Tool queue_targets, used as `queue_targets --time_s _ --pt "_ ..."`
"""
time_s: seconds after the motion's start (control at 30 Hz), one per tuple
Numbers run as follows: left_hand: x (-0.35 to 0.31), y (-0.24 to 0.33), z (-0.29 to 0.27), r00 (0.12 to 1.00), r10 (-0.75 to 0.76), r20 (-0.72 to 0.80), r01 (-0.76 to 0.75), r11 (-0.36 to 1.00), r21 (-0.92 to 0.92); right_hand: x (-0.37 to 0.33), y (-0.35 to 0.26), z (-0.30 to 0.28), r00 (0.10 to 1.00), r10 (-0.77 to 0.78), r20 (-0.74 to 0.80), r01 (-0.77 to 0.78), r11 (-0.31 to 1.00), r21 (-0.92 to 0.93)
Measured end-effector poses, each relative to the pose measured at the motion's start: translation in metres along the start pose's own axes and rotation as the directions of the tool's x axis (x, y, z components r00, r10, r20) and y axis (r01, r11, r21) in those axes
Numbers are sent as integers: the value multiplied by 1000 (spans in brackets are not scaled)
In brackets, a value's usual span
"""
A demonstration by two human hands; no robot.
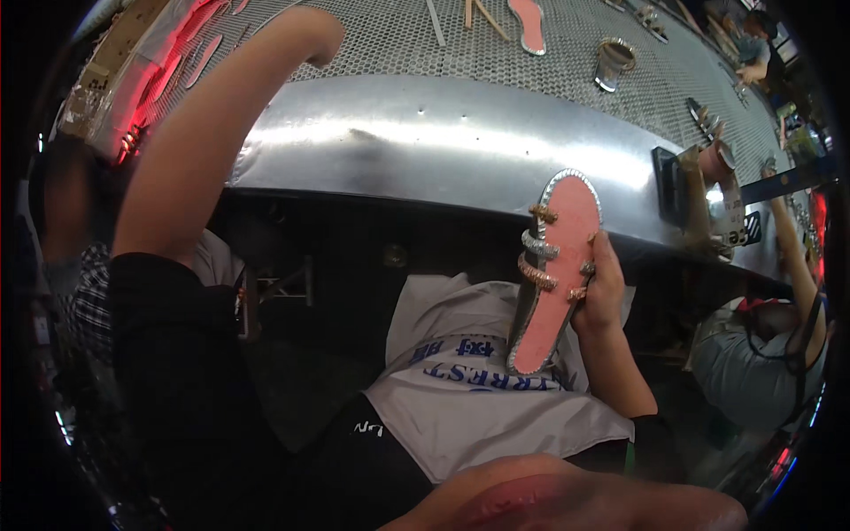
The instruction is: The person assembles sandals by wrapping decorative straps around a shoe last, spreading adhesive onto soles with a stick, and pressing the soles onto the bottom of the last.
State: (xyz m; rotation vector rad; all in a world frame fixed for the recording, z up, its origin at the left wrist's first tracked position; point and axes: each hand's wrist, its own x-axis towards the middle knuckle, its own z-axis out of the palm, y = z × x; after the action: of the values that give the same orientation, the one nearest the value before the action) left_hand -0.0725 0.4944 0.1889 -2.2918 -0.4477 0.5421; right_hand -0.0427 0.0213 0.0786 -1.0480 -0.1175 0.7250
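Note:
In my right hand [604, 288] is an upside-down sandal [565, 248], tilted in front of my apron. Its pink underside faces up, with a silvery edge around it. Strap ends, some gold-brown and some silvery, fold over onto the pink along both sides. My thumb and fingers wrap around the right side of the sandal. My left arm stretches far forward, and the left hand [310, 35] is above the mesh belt [390, 44] at the upper left. Its fingers are bent away and hidden, so whether it holds anything cannot be seen.
A smooth metal ledge [425, 133] borders the belt. On the belt lie a pink sole [529, 25], thin strips [489, 19] and a dark shoe form [613, 64]. A dispenser-like holder [722, 208] stands on the ledge at right. Another person [753, 354] works at far right.

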Motion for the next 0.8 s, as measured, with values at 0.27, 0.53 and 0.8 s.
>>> queue_targets --time_s 0.27,0.53,0.8 --pt "-87 228 -88 887 233 -399 -314 -332 -890 5 -25 -11 998 -69 5 69 995 -66" --pt "-145 330 -107 885 32 -465 -223 -847 -483 -29 -6 -32 992 -129 -10 125 971 -203" --pt "-155 335 -108 858 -16 -514 -89 -989 -118 -54 14 -84 984 93 154 -72 988 -138"
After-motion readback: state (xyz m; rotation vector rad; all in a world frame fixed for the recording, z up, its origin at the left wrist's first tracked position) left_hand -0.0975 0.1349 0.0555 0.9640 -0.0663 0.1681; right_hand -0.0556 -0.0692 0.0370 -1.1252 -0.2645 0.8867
